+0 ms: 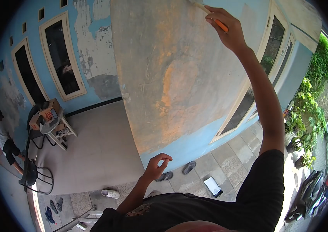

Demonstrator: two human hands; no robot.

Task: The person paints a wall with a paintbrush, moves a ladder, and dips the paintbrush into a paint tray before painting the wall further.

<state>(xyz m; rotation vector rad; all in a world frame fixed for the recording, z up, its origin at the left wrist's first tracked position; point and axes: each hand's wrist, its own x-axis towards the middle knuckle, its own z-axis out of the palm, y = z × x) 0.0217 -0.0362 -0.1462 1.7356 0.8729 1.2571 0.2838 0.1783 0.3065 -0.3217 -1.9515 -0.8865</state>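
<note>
The person's right grip [226, 29] holds an orange-handled tool [222, 26] up at the patchy wall [183, 89]. The left grip [156, 167] curls loosely, lower down. Far left, a bench [69, 127] carries boxes [49, 114].

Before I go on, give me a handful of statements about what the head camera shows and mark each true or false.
1. The right hand, holding an orange-handled tool, is raised higher than the left hand. True.
2. The left hand has hold of a bucket. False: its fingers are curled, and no bucket shows in it.
3. A device with a bright screen lies on the paving. True.
4. The wall in front of the person is plain blue all over. False: it has a large grey area with orange stains, and blue below.
5. Nobody else is in view. False: a person in a white top is near the left edge.
</note>
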